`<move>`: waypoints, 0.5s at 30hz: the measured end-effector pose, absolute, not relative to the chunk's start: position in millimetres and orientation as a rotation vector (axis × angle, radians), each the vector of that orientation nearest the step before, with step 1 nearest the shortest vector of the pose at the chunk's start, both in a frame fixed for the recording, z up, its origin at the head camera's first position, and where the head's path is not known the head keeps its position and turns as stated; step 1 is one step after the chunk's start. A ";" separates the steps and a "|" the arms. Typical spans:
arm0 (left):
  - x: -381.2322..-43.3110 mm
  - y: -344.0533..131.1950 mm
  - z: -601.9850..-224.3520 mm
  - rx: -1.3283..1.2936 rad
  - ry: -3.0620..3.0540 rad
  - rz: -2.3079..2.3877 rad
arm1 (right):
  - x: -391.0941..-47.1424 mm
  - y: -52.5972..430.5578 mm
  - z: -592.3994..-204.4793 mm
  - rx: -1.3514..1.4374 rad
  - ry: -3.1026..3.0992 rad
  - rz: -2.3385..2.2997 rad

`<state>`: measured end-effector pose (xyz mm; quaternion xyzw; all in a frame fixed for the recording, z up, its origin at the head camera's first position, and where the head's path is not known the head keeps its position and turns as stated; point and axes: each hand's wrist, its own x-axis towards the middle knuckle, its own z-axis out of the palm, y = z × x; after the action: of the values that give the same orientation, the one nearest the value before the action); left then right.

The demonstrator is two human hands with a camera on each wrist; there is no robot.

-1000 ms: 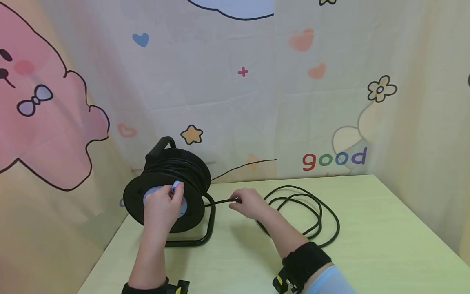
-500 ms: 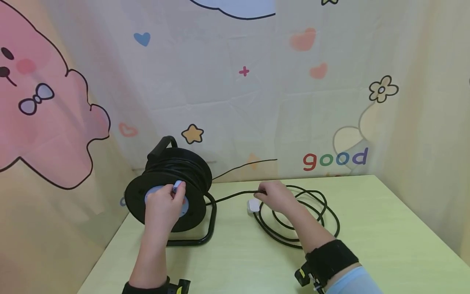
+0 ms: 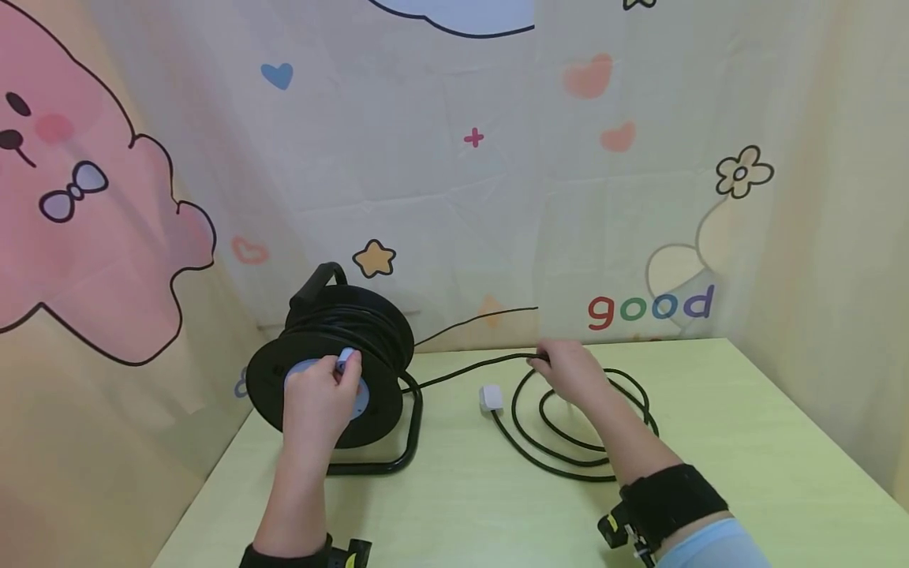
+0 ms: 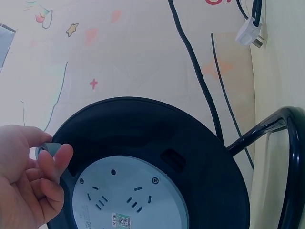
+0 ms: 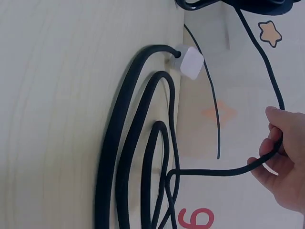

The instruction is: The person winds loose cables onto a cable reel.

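A black cable reel stands on its tube frame at the left, cable wound round its drum. My left hand pinches the small blue-grey crank knob near the edge of its front disc. In the left wrist view, the pale socket panel shows at the disc's middle. My right hand grips the black cable that runs out of the reel. From that hand the cable drops into loose loops on the table. Its white plug lies left of the loops.
The pale green table ends at a printed curtain behind. A thin dark line shows on the curtain behind the reel. The reel's black handle sticks up at its back, and its foot bar rests on the table.
My right hand has moved right and back, away from the reel, so a longer stretch of cable spans between them. The plug has come into sight. My left hand stays at the knob.
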<state>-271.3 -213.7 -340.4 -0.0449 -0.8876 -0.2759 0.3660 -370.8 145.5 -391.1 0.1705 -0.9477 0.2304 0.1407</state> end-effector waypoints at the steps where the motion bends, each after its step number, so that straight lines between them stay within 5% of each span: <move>1: -271.2 -213.6 -340.3 -0.113 -2.280 -0.709 | -371.8 148.6 -392.3 0.483 -2.727 0.669; 15: -271.3 -215.2 -340.6 -0.126 -2.263 -0.677 | -375.9 180.8 -398.3 0.212 -2.636 0.849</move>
<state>-271.3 -215.2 -340.6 -0.0492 -0.8855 -0.2649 0.3786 -375.9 180.8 -398.3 0.0752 -0.9334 0.3007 0.1809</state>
